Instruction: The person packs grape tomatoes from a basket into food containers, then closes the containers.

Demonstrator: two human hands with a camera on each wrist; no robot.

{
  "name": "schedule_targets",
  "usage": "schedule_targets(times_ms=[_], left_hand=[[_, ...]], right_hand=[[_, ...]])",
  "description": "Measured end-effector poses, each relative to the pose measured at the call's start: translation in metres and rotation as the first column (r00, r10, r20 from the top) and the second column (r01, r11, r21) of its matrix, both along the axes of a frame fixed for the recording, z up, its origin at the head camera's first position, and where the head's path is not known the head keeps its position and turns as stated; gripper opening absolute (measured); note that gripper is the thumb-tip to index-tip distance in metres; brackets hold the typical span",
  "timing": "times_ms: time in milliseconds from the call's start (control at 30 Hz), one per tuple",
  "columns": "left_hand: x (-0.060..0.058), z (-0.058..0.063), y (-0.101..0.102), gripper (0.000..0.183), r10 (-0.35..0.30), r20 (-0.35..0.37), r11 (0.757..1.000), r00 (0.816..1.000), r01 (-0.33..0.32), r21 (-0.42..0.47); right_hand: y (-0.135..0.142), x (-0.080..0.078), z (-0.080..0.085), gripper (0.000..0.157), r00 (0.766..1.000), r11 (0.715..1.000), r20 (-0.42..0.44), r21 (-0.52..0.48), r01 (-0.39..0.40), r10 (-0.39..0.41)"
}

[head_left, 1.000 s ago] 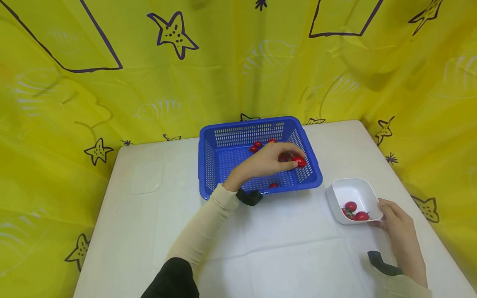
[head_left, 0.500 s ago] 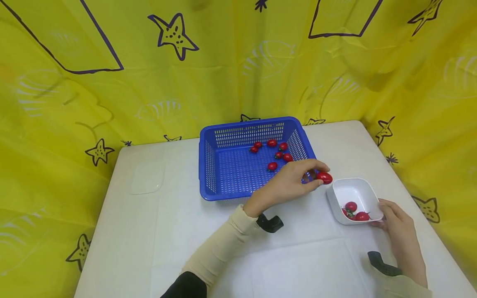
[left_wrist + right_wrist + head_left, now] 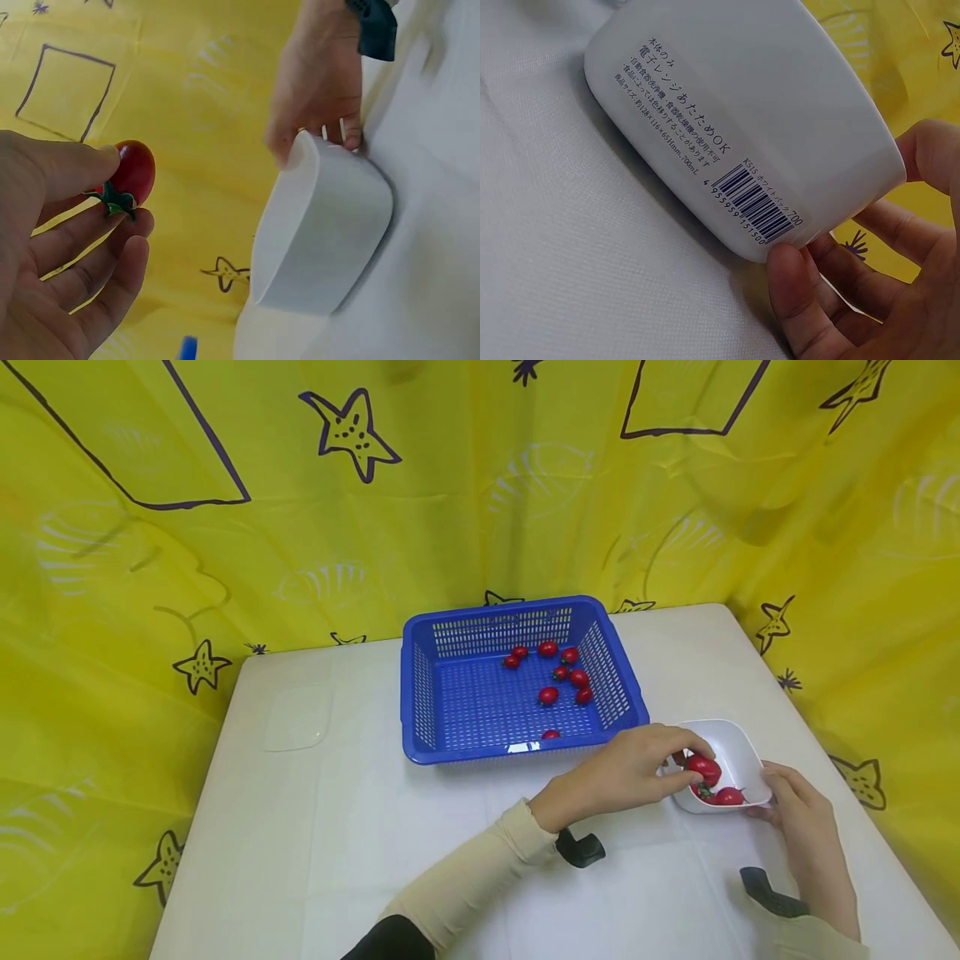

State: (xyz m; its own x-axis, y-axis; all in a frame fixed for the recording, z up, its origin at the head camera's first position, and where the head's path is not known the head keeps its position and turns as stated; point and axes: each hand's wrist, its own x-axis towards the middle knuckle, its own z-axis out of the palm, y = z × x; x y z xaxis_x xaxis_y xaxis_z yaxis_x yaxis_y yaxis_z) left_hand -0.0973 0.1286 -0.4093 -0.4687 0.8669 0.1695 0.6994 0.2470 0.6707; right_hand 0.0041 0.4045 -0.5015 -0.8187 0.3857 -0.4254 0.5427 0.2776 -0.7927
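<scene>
My left hand is over the left side of a small white plastic container. Between thumb and fingertips it pinches a red cherry tomato with a green stem cap. Other cherry tomatoes lie in the bottom of the container; my fingers hide part of the inside. My right hand grips the container at its right side, thumb and fingers on the wall and rim. A label with a barcode shows on that container in the right wrist view.
A blue perforated basket stands at the back middle of the white-covered table, with several cherry tomatoes inside. A transparent lid-like sheet lies at the left. Yellow patterned curtain surrounds the table's back and sides.
My left hand has carried the cherry tomato from inside the blue basket, rightward and toward me, to the white container. My right hand keeps its grip in the same place.
</scene>
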Motion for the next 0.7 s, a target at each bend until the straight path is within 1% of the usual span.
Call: schedule_targets(times_ms=[167, 333, 433, 533, 600, 700], left_hand=[[0.004, -0.007, 0.016, 0.033, -0.042, -0.026, 0.996, 0.999, 0.039, -0.086], [0.006, -0.016, 0.035, 0.033, -0.066, -0.041, 0.985, 0.997, 0.059, -0.162], [0.007, -0.023, 0.045, 0.030, -0.085, -0.036, 0.980, 0.996, 0.077, -0.182], [0.008, -0.030, 0.053, 0.027, -0.098, -0.021, 0.978, 0.995, 0.093, -0.189], [0.008, -0.035, 0.057, 0.026, -0.097, -0.010, 0.976, 0.995, 0.093, -0.196], [0.008, -0.040, 0.061, 0.025, -0.083, -0.015, 0.975, 0.996, 0.078, -0.206]], right_hand=[[0.000, 0.001, -0.002, 0.071, 1.000, 1.000, -0.031, 0.004, -0.003, 0.003], [0.001, 0.002, -0.004, 0.066, 0.998, 1.000, -0.057, -0.006, -0.004, 0.004], [0.001, 0.003, -0.004, 0.066, 0.998, 1.000, -0.067, 0.003, -0.013, 0.013], [0.000, 0.003, -0.003, 0.066, 0.998, 1.000, -0.065, 0.004, -0.006, 0.006], [0.001, 0.003, -0.003, 0.066, 0.998, 1.000, -0.055, 0.004, -0.003, 0.003], [0.001, 0.003, -0.003, 0.066, 0.999, 1.000, -0.043, 0.000, -0.002, 0.002]])
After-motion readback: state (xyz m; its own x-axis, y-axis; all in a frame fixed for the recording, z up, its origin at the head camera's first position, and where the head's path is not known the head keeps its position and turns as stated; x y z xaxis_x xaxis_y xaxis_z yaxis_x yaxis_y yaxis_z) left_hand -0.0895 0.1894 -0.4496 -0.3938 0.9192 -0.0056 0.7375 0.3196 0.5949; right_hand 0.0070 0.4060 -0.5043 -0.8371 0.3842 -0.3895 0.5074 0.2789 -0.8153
